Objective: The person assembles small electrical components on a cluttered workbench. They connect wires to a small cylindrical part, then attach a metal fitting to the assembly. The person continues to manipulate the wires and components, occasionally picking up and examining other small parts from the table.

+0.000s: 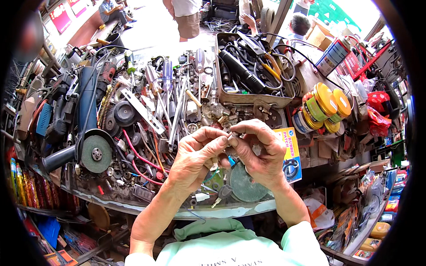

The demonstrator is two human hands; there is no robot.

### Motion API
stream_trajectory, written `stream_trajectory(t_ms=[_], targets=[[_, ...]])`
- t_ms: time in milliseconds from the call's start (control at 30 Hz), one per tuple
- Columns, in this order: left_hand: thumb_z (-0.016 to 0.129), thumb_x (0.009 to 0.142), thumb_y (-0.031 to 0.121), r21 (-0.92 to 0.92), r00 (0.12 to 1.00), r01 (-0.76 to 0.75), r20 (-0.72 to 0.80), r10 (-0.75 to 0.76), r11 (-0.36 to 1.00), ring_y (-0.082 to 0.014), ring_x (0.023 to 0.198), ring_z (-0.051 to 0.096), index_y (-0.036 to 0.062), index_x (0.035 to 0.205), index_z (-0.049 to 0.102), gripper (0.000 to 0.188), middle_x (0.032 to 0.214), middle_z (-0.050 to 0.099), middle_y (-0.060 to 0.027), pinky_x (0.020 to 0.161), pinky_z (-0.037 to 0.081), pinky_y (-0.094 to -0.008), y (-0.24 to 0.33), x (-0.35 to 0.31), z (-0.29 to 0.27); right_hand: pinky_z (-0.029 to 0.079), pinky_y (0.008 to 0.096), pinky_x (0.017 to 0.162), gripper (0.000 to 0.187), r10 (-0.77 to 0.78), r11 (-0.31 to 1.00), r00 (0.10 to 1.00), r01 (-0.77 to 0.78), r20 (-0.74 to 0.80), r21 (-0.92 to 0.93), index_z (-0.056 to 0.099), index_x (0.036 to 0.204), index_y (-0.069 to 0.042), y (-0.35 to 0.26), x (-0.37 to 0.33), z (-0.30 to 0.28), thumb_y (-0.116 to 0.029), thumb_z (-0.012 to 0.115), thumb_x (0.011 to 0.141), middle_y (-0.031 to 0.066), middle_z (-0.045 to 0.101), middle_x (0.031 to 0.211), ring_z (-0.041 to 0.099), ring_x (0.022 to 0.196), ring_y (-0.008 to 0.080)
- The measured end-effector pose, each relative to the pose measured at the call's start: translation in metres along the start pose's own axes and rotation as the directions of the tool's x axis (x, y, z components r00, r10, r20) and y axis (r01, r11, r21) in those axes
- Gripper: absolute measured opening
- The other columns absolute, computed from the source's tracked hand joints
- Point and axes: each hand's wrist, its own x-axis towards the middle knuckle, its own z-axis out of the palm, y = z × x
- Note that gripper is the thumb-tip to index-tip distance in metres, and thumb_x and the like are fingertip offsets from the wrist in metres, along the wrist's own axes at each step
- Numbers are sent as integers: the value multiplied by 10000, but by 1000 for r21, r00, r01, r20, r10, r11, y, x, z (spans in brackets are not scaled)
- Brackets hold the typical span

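"Lying mid-left: angle grinder (86, 104), its disc (95, 162) facing up. Next?"

"Left hand (199, 150), centre: thumb and forefinger pinching a small part (231, 136), frame centre, mostly hidden; can't tell its kind."

"Then?"

"Green round pad (248, 185), lower centre."

"Right hand (262, 153)?"

"Just right of centre, thumb and forefinger pinching the same part. Yellow-and-blue box (290, 153) beside it."

"Past that?"

"Yellow-lidded tubs (317, 108), upper right."

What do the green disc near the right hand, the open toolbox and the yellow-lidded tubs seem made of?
Green disc: probably bonded abrasive; matt, with a fine mesh-like pattern.
Open toolbox: likely sheet metal; its thin walls look dull and scuffed.
Yellow-lidded tubs: lids look plastic, smooth and shiny; labelled sides leave their material open.
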Motion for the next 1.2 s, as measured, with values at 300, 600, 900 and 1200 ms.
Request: stream_trajectory(t_ms=[300,600,900,1200], targets=[[642,940,120,54,992,-34,-119,41,998,-127,613,653,-3,1031,666,155,877,712,-116,546,536,-221,1,-3,7,462,225,533,207,86,996,990,-85,111,-18,636,1027,-22,0,2,-6,-59,734,848,61,654,898,592,665,89],[675,924,139,12,984,-34,-173,36,999,-131,630,669,-8,1015,649,175,873,714,-107,533,502,-201,-2,-3,8,456,264,456,208,-160,961,983,175,85,-216,596,948,-20,6,0,1,-69,751,819,88,615,820,581,528,150],[678,917,109,187,979,-141,-118,165,972,-137,682,666,-23,1013,647,167,899,703,-106,628,560,-256,-2,-4,10,433,334,448,182,-163,959,963,206,214,-195,573,871,-23,11,4,-10,-127,721,860,105,573,744,559,506,250],[679,913,90,176,986,-132,-74,147,975,-140,718,671,-24,1027,645,165,914,699,-99,649,560,-255,-3,-4,11,426,358,442,262,-43,929,966,132,256,-344,568,729,-53,8,1,-12,-213,687,900,89,543,606,573,509,273]])
